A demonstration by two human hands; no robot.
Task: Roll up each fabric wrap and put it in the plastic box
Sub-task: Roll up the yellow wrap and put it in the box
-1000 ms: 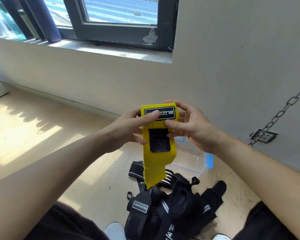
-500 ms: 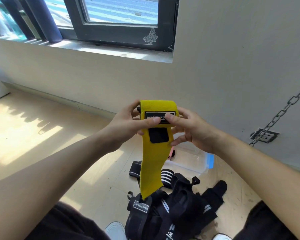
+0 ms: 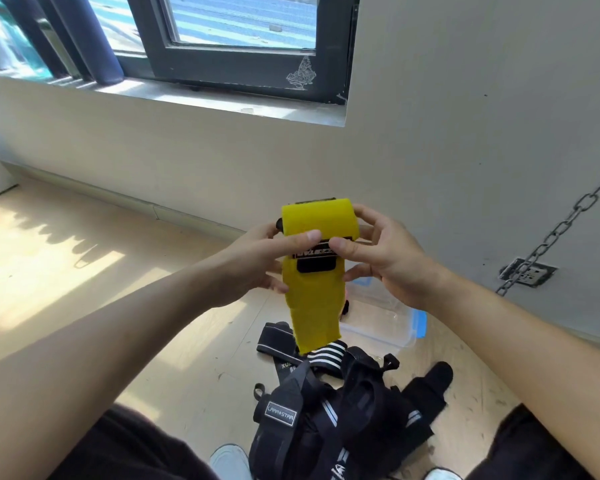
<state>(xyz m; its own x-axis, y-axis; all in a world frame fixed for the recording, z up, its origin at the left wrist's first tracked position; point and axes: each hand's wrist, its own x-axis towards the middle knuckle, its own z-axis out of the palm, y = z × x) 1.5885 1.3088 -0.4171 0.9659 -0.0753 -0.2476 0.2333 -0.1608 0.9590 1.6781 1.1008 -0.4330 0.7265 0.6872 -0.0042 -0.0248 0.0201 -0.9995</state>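
Head view. Found yellow wrap (image 3: 312, 299) held up at frame centre, well above the floor. Pinched at its rolled top end by left hand (image 3: 260, 258) from 9 o'clock and right hand (image 3: 385, 258) from 3 o'clock, both thumbs pressed on the front, fingers curled behind the roll.

Compared with a second ago: fatter roll, black label turned down under the thumbs, loose tail hanging shorter toward 6 o'clock. Judged as rolling under way, perhaps half done. Left to do: wind in the tail, then drop into plastic box (image 3: 381, 327), lying on the floor at 5 o'clock of the wrap, partly behind the tail. Contents too hidden to tell.

Logged pile of black wraps (image 3: 333, 417) at 6 o'clock, just in front of the box, not yet rolled.

Underfoot: pale wood-look floor (image 3: 66, 271), sun patch at 9 o'clock. Beyond: plain wall, dark-framed window (image 3: 239, 29) at 12 o'clock, chain (image 3: 561, 226) and wall socket (image 3: 527, 271) at 3 o'clock.
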